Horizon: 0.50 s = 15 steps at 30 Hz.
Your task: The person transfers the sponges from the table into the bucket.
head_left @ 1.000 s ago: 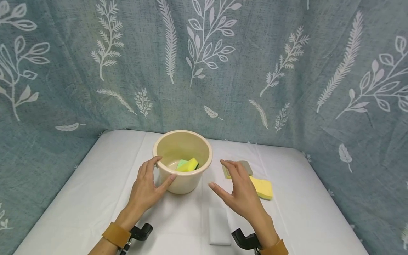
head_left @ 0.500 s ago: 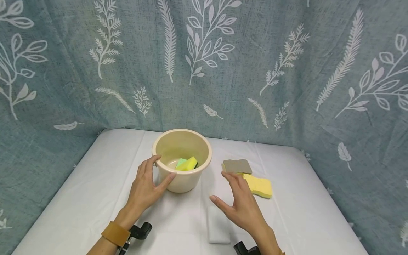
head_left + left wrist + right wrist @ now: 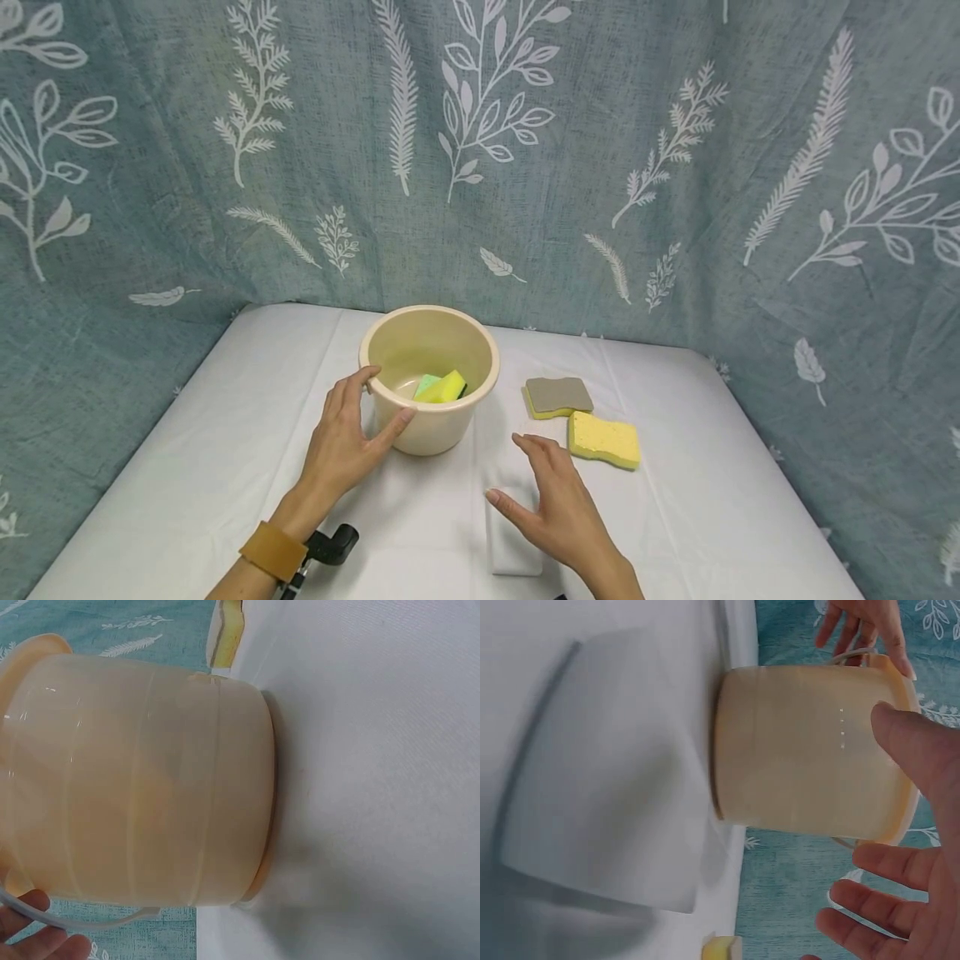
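My left hand (image 3: 341,442) grips the rim of a cream plastic bucket (image 3: 431,432), thumb on the near side and fingers at the left. In the left wrist view its fingertips (image 3: 49,941) are beside the bucket's pale handle (image 3: 97,925). Inside the bucket lie a yellow sponge (image 3: 444,389) and a light green piece (image 3: 427,382), perhaps also a sponge. My right hand (image 3: 555,508), thumb and fingers spread, hovers over a white rectangular sponge (image 3: 513,557), holding nothing. The white block (image 3: 607,780) lies flat in the right wrist view.
Right of the bucket, a sponge with a grey top (image 3: 558,394) and yellow underside touches or nearly touches a wavy-edged yellow sponge (image 3: 604,440). White cloth (image 3: 720,517) covers the table. A blue-green leaf-patterned curtain (image 3: 555,250) surrounds its back and sides.
My right hand has drawn back toward me, from near the grey-topped and yellow sponges to above the white one. Both sponges now show fully. My left hand stays on the bucket.
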Tool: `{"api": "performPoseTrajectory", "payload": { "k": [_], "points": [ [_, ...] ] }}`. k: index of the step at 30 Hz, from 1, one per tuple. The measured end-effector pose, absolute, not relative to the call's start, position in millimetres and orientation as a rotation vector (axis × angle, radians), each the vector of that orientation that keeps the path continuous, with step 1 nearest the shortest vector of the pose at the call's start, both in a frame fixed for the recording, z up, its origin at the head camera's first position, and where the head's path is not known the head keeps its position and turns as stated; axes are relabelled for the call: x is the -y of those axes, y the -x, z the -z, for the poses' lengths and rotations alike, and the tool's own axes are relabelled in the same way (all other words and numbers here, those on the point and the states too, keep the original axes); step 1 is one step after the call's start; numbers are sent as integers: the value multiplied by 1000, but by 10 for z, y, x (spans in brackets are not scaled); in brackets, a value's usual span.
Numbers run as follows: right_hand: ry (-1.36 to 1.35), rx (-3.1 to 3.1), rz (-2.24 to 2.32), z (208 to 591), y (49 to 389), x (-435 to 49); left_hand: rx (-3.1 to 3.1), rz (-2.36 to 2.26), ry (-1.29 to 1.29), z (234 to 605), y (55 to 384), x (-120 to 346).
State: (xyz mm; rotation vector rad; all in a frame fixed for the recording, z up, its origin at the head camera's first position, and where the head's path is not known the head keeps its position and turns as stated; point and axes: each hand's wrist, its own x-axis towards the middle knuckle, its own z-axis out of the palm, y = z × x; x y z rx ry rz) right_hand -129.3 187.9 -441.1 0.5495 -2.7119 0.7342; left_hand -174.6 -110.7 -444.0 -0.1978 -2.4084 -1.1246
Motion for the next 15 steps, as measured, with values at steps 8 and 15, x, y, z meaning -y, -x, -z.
{"api": "performPoseTrajectory", "payload": {
  "k": [8, 15],
  "points": [
    [-541, 2734, -711, 4566, 1251, -1903, 2414, 1129, 198, 4428, 1748, 1105],
    [-538, 2762, -699, 4682, 1223, -1913, 2423, 1132, 192, 4424, 1743, 1106]
  ]
}}
